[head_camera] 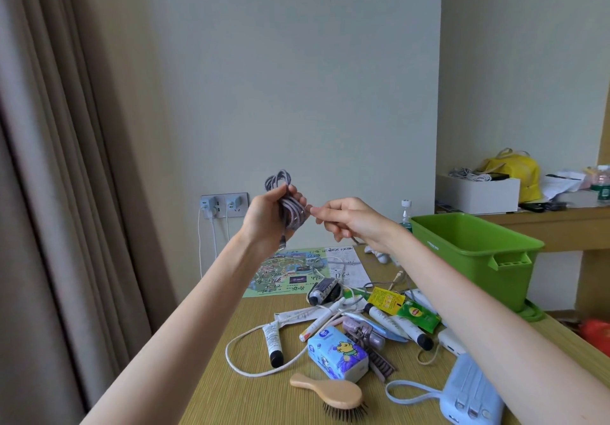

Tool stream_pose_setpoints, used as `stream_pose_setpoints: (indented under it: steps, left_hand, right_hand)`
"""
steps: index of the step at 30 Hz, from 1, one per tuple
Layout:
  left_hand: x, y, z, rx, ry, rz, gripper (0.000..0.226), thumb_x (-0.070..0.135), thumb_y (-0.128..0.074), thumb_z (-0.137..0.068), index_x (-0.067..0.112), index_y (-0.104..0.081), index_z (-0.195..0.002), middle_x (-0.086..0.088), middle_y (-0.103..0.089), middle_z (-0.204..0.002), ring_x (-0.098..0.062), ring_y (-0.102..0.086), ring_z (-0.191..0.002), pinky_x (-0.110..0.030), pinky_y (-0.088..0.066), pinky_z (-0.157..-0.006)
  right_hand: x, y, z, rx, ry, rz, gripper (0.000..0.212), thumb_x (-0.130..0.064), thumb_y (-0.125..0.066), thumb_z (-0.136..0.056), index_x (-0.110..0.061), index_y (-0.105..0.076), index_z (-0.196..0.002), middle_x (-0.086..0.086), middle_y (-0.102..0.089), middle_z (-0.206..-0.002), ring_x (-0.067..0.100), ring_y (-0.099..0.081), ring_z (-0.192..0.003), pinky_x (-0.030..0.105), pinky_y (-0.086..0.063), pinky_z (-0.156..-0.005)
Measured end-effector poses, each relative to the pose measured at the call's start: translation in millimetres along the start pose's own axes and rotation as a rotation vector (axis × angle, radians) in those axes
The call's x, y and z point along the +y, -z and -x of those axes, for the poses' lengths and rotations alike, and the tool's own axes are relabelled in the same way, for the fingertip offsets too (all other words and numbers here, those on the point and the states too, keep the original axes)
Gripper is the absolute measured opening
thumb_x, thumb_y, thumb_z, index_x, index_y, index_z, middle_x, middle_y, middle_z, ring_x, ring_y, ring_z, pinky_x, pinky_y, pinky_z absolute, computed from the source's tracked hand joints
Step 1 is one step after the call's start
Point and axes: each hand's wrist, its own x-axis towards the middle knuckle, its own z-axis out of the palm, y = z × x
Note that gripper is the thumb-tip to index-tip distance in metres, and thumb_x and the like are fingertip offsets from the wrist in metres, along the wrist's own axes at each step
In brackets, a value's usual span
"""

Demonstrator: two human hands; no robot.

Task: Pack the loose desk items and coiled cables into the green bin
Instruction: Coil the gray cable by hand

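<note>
Coiling in air, a purple cable (286, 205) is gripped by left hand (269, 215) fingers; its end is pinched by right hand (346, 218), near the open green bin (475, 253).

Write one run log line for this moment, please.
left hand: holds coiled purple cable | right hand: pinches cable end | green bin: no cable inside yet

Head camera looks forward-down, close over desk (231, 391).
</note>
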Motion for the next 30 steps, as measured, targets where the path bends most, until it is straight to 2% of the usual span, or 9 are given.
stream_pose_setpoints:
  steps: [4,7,10,14,17,21,24,27,30]
  left_hand:
    - [7,10,-3,0.085,-0.025,0.05,0.029,0.022,-0.037,-0.101,0.013,-0.051,-0.077,0.0,-0.047,-0.074,-0.011,-0.046,-0.064,-0.023,-0.039,-0.07]
    - [7,13,-7,0.191,-0.108,-0.019,0.028,0.02,-0.039,-0.101,0.014,-0.05,-0.077,0.002,-0.046,-0.072,-0.01,-0.045,-0.062,-0.02,-0.036,-0.063]
    - [3,19,-9,0.308,-0.213,-0.191,0.029,0.019,-0.042,-0.101,0.013,-0.051,-0.074,0.001,-0.045,-0.07,-0.01,-0.04,-0.058,-0.02,-0.032,-0.057]
    - [-1,31,-10,0.345,-0.285,-0.542,0.027,0.026,-0.043,-0.101,0.015,-0.046,-0.076,0.004,-0.03,-0.065,-0.009,-0.026,-0.049,-0.019,-0.023,-0.046]
    - [-4,34,-9,0.304,-0.314,-0.851,0.022,0.032,-0.044,-0.1,0.016,-0.047,-0.085,0.002,-0.039,-0.075,-0.012,-0.034,-0.059,-0.024,-0.03,-0.056]
    - [-11,31,-8,0.203,-0.331,-1.092,0.017,0.029,-0.043,-0.101,0.013,-0.048,-0.099,-0.001,-0.05,-0.095,-0.013,-0.045,-0.086,-0.022,-0.035,-0.074]
    - [-17,27,-7,0.17,-0.31,-1.227,0.019,0.031,-0.042,-0.101,0.013,-0.048,-0.097,-0.004,-0.048,-0.092,-0.015,-0.042,-0.087,-0.029,-0.033,-0.071]
    - [-23,22,-5,0.136,-0.285,-1.259,0.034,0.042,-0.035,-0.102,0.014,-0.053,-0.095,0.003,-0.053,-0.084,-0.012,-0.047,-0.077,-0.027,-0.033,-0.073]
    - [-26,15,-1,0.032,-0.23,-1.256,0.05,0.058,-0.025,-0.097,0.021,-0.058,-0.095,0.005,-0.054,-0.082,-0.009,-0.047,-0.075,-0.024,-0.033,-0.071]
  right_hand:
    - [8,12,6,0.019,-0.069,0.202,0.029,-0.039,-0.07,-0.085,-0.013,-0.067,-0.072,-0.006,-0.048,-0.053,0.005,-0.042,-0.047,0.015,-0.038,-0.051]
    - [19,21,7,0.087,-0.112,0.338,0.026,-0.035,-0.075,-0.08,-0.011,-0.068,-0.073,0.006,-0.057,-0.068,0.01,-0.049,-0.062,0.024,-0.039,-0.069]
    - [24,24,8,0.15,-0.127,0.337,0.023,-0.03,-0.076,-0.079,-0.011,-0.066,-0.071,0.008,-0.057,-0.073,0.019,-0.052,-0.075,0.033,-0.038,-0.08]
    - [19,28,7,0.209,-0.11,0.345,0.03,-0.031,-0.076,-0.079,-0.012,-0.061,-0.061,0.005,-0.061,-0.068,0.013,-0.057,-0.071,0.029,-0.04,-0.074]
    - [9,27,7,0.197,-0.094,0.322,0.03,-0.026,-0.075,-0.079,-0.014,-0.058,-0.057,-0.003,-0.056,-0.052,0.002,-0.048,-0.049,0.025,-0.034,-0.063]
    - [-7,22,5,0.172,-0.009,0.276,0.02,-0.016,-0.07,-0.08,-0.012,-0.061,-0.062,0.001,-0.05,-0.057,0.01,-0.042,-0.054,0.024,-0.034,-0.06]
    - [-18,18,6,0.151,0.063,0.232,0.015,-0.02,-0.064,-0.083,-0.011,-0.067,-0.071,0.011,-0.054,-0.071,0.01,-0.042,-0.058,0.022,-0.037,-0.063]
    - [-22,14,5,0.157,0.124,0.293,0.018,-0.019,-0.061,-0.091,-0.006,-0.07,-0.084,0.01,-0.06,-0.081,0.016,-0.042,-0.067,0.026,-0.037,-0.068]
    - [-26,9,3,0.184,0.189,0.338,0.018,-0.014,-0.06,-0.093,0.0,-0.069,-0.086,-0.005,-0.054,-0.059,0.004,-0.039,-0.054,0.016,-0.032,-0.056]
